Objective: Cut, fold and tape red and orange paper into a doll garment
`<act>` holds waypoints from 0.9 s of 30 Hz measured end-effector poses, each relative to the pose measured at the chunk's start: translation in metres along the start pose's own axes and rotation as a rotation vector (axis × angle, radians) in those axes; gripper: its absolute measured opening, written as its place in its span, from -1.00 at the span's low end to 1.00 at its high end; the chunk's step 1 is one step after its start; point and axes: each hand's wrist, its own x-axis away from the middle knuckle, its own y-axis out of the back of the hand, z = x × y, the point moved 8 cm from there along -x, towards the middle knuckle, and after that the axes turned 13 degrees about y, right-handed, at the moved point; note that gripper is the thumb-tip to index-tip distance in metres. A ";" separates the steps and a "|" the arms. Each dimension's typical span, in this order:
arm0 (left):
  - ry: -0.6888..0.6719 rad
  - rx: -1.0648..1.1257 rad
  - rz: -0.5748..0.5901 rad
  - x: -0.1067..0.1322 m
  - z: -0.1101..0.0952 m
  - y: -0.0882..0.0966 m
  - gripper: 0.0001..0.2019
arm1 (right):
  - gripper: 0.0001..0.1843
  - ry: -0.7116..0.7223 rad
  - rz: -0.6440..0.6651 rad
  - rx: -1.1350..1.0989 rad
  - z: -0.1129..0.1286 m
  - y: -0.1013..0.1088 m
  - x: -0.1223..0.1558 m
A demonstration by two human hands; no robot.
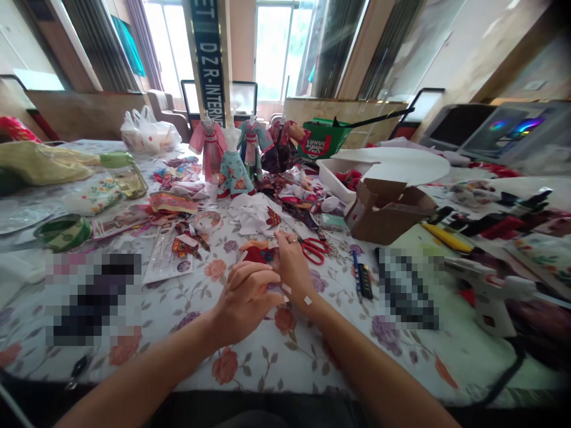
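My left hand (250,291) is closed with curled fingers, its thumb and fingertips close to my right wrist; whatever is between them is too small to make out. My right hand (292,261), wearing a ring, reaches further forward, its fingers closed at the edge of a small red and orange cloth piece (261,251). Part of that cloth is hidden behind my left hand. Small white squares (307,301) stick to my right hand and wrist. Red-handled scissors (314,251) lie just right of my right hand. White fabric pieces (254,213) are spread ahead of both hands.
Small dress forms in robes (234,160) stand behind heaped scraps. To the right are a cardboard box (388,211), a blue pen (357,274) and a glue gun (491,291). Leftward lie a green tape roll (63,232) and a lidded bottle (125,175). Flowered cloth covers the table (250,371).
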 end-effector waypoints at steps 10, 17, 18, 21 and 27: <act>0.101 0.011 0.074 -0.004 0.004 -0.006 -0.85 | -0.57 -0.149 -0.093 -0.331 -0.034 -0.007 -0.003; 0.173 0.070 0.095 -0.003 0.010 -0.007 -0.84 | -0.57 -0.284 -0.101 -0.583 -0.047 -0.004 0.000; 0.242 0.113 0.084 -0.004 0.018 -0.006 -0.85 | -0.57 -0.296 -0.113 -0.611 -0.048 0.000 0.000; 0.622 0.363 0.038 -0.003 0.059 -0.006 -0.88 | -0.55 -0.308 -0.153 -0.690 -0.045 0.009 0.001; 1.254 1.111 0.017 0.019 0.110 -0.033 -0.76 | -0.67 -0.240 -0.051 -0.858 -0.015 0.008 0.007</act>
